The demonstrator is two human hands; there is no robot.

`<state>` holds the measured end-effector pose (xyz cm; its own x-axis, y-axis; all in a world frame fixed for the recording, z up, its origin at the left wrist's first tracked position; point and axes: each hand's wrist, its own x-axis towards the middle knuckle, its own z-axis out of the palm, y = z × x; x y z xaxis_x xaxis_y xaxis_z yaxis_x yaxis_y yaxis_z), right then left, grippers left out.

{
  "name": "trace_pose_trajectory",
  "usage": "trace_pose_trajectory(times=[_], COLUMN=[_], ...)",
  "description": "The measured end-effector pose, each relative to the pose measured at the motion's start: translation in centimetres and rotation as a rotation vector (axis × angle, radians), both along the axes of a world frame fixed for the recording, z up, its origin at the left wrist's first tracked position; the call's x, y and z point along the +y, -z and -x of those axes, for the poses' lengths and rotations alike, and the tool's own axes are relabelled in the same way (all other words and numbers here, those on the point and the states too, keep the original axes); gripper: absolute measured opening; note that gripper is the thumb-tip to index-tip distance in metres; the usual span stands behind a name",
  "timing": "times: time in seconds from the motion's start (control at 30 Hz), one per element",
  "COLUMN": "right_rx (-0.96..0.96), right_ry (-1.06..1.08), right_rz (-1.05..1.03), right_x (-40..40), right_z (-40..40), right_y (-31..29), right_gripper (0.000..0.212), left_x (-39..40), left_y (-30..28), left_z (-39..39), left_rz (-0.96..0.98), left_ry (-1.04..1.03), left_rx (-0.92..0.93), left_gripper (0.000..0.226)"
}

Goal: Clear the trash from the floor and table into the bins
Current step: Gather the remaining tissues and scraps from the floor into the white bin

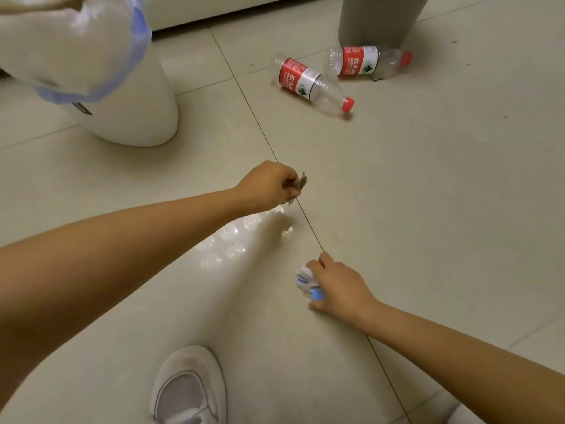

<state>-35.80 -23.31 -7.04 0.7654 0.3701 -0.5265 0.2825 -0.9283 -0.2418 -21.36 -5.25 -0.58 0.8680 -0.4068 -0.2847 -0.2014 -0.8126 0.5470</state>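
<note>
One white mesh-topped shoe (189, 390) sits at the bottom edge, nearest the camera, flat on the pale tiled floor (428, 194). Two bare forearms reach forward above it. Left hand (267, 185) is held over a dark grout line, its fingers clenched round one small brown scrap (301, 183) (a torn, crumpled piece, kind not determinable) which juts out from the fingertips. Right hand (336, 286) is lower and closer to the camera, on or just above the floor, its fingers curled over one crumpled white-and-blue paper wrapper (307, 283); whether the wrapper is lifted clear of the tile cannot be told. Two clear plastic bottles with red labels and red caps lie on their sides further off: the nearer bottle (308, 82) points its cap toward the camera's right, and the farther bottle (363, 61) lies just beside it, against the foot of one grey cylindrical bin (379, 16). The two bottles are near each other, apparently not touching. One white bin (134, 111) stands at the upper left, well apart from both hands, lined with one translucent bag (91, 41) with a blue edge that hangs over its side. Small dark specks are scattered on the tiles at the right. Items of trash counted: four, two in hand and two on the floor.
</note>
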Motion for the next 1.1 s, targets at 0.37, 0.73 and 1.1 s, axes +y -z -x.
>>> trace_pose_trajectory(times=[0.37, 0.73, 1.1], right_rx=[-0.071, -0.085, -0.162], right_ry=[0.308, 0.723, 0.617], right_rz=[-0.307, -0.828, -1.164], right_x=[1.9, 8.4, 22.6], right_z=[-4.8, -14.8, -26.5], right_y=[-2.0, -12.9, -22.4], right_gripper=[0.023, 0.02, 0.017], left_x=[3.0, 9.6, 18.9], left_y=[-1.1, -4.4, -15.9], left_z=[-1.3, -5.8, -12.5], left_rz=[0.067, 0.498, 0.596], left_ry=[-0.096, -0.396, -0.542], left_rx=[0.023, 0.007, -0.618], left_gripper=[0.025, 0.008, 0.009])
